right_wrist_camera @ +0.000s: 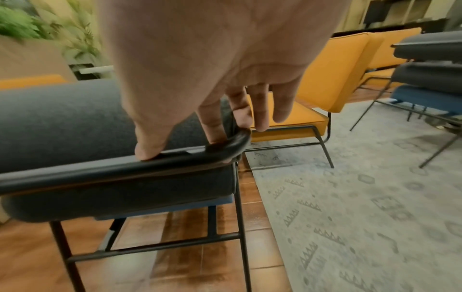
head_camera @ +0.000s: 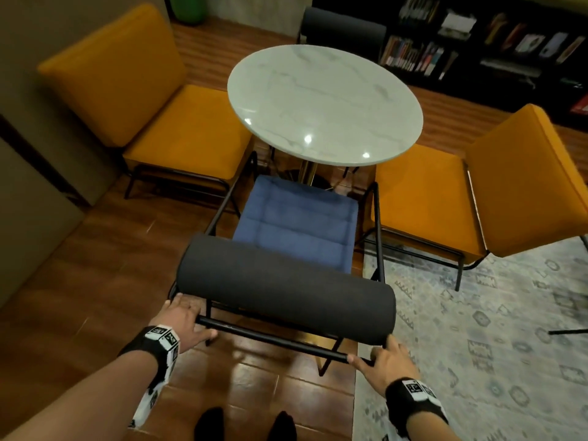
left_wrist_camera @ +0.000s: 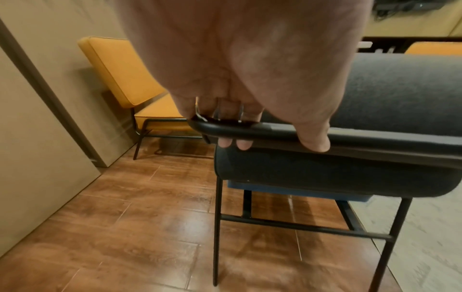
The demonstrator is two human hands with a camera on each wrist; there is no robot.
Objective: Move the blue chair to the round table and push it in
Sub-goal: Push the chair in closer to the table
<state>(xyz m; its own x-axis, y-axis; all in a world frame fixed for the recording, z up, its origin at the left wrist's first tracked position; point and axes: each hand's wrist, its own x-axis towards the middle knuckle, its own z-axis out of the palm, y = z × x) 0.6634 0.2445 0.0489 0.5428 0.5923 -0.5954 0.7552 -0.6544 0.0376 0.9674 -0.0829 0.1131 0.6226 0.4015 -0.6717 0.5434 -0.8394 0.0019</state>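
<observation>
The blue chair [head_camera: 296,224] has a blue seat, a dark grey roll backrest [head_camera: 283,288] and a black metal frame. It faces the round white marble table [head_camera: 324,103], with the seat's front edge just under the table's near rim. My left hand [head_camera: 187,316] grips the back rail at its left corner; the fingertips [left_wrist_camera: 232,143] curl under the rail [left_wrist_camera: 275,131]. My right hand [head_camera: 378,354] rests on the rail's right corner. There its thumb [right_wrist_camera: 147,152] and one finger touch the rail [right_wrist_camera: 175,160], and the other fingers hang fairly straight past it.
Orange chairs stand at the table's left [head_camera: 152,100] and right [head_camera: 471,192], close to the blue chair's frame. A dark chair [head_camera: 343,27] sits beyond the table, near a bookshelf [head_camera: 477,43]. A patterned rug [head_camera: 493,329] covers the floor on the right. More chairs [right_wrist_camera: 430,79] stand farther right.
</observation>
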